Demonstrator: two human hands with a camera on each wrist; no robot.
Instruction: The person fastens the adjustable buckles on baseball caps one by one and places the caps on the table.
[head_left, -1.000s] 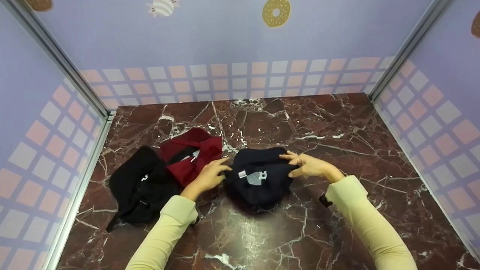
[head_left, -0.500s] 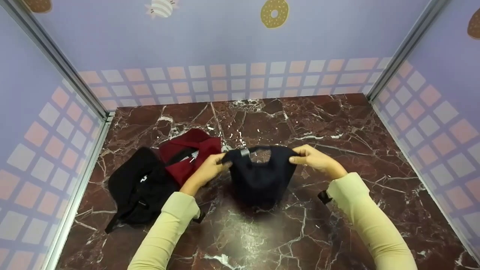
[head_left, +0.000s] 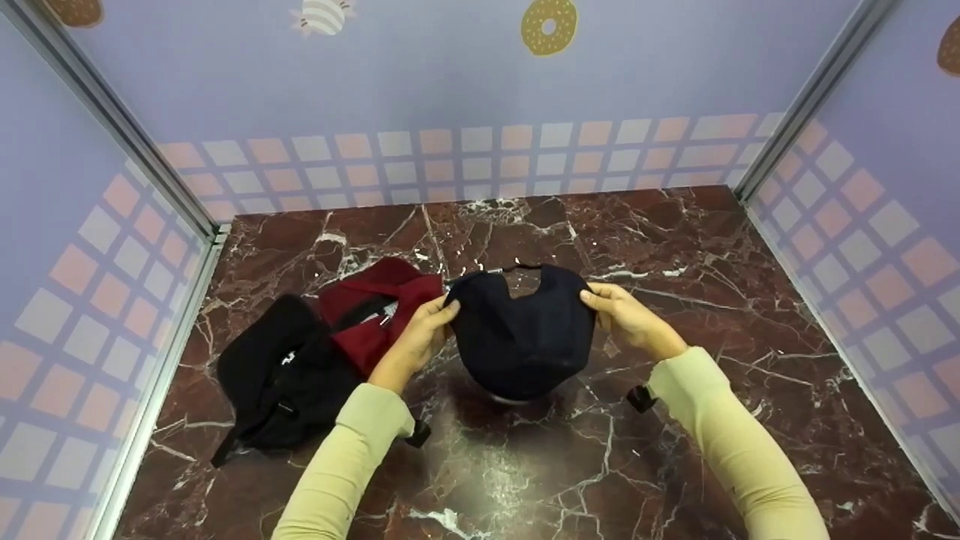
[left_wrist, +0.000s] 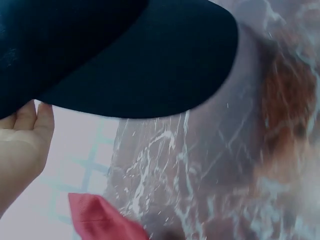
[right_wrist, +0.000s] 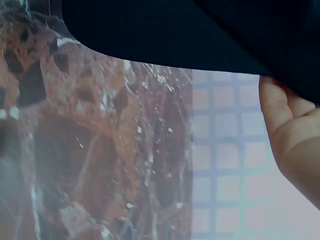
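A dark navy baseball cap [head_left: 521,330] hangs above the table between my two hands, its crown facing me and the rear opening at the top. My left hand [head_left: 420,330] pinches the cap's left side, thumb in front. On the opposite side, my right hand [head_left: 630,315] holds it with the thumb on the near face. In the left wrist view the curved brim [left_wrist: 160,65] stretches away from the fingers. The right wrist view also has the brim [right_wrist: 165,35], beside the fingertips of the right hand. Most fingers are hidden behind the cloth.
A black cap [head_left: 285,390] lies at the left, against a dark red cap [head_left: 390,300]. Both rest on the reddish-brown marble-patterned table [head_left: 675,255]. Lilac panels [head_left: 465,82] with printed squares wall the back and both sides.
Both hands have taken hold of the navy cap's sides, lifted it and turned it, so the crown now faces me and the inside label is out of sight. The other caps stay put.
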